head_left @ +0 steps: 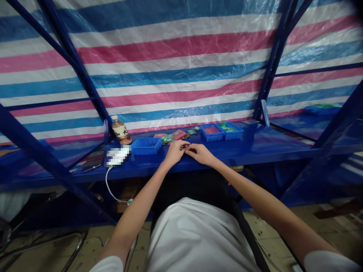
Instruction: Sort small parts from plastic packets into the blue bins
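Fingertips point(184, 147) of left hand point(175, 152) and right hand point(200, 154) met, curled, at front edge of blue steel shelf point(255, 145); any held item too small to tell. Blue plastic tray point(146, 146) sat just left.

Tiny pinched item point(187, 149), too small to tell.

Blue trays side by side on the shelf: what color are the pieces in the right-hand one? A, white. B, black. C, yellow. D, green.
D: the right tray holds green pieces against its blue inside.
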`<state>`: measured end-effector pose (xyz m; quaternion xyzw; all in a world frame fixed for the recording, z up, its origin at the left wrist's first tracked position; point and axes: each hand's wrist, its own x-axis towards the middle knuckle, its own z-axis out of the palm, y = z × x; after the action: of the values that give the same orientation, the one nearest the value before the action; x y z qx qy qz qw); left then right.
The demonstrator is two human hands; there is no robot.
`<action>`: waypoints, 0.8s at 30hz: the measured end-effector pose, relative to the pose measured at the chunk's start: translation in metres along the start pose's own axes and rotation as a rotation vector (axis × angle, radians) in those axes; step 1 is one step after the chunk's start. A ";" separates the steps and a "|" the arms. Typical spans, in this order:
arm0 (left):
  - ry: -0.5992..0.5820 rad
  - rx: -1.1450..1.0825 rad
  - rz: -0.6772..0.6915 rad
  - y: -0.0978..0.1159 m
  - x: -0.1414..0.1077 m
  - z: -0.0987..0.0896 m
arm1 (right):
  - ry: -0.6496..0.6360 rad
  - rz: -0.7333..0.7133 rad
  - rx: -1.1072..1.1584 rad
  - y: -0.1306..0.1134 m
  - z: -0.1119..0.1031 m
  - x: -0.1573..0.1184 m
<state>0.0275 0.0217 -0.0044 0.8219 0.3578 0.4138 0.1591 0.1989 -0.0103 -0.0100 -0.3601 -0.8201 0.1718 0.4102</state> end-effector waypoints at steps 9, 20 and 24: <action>-0.032 -0.467 -0.216 -0.006 -0.004 -0.005 | 0.068 0.064 0.147 0.002 0.004 -0.001; -0.051 -0.602 -0.266 -0.003 -0.007 -0.006 | 0.049 0.040 0.143 0.003 0.004 -0.002; -0.048 -0.619 -0.279 -0.002 -0.008 -0.007 | 0.051 0.047 0.129 0.002 0.004 -0.002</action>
<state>0.0183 0.0170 -0.0055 0.6872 0.3203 0.4578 0.4644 0.1975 -0.0108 -0.0144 -0.3562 -0.7880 0.2244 0.4493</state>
